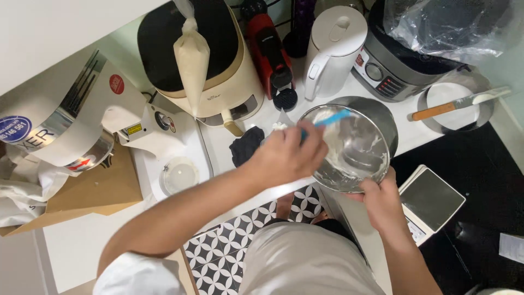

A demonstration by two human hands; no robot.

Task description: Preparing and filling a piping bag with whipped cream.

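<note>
**Two hands at one steel bowl**

One filled piping bag is seen hanging at the left, before one beige appliance. One blue spatula is grasped in the clenched grip of the left hand and reaches into one steel bowl, smeared with white cream. The bowl's near rim is grasped by the right hand. One white kettle and one scale are set on the white table. Patterned tiles are seen below.
</note>
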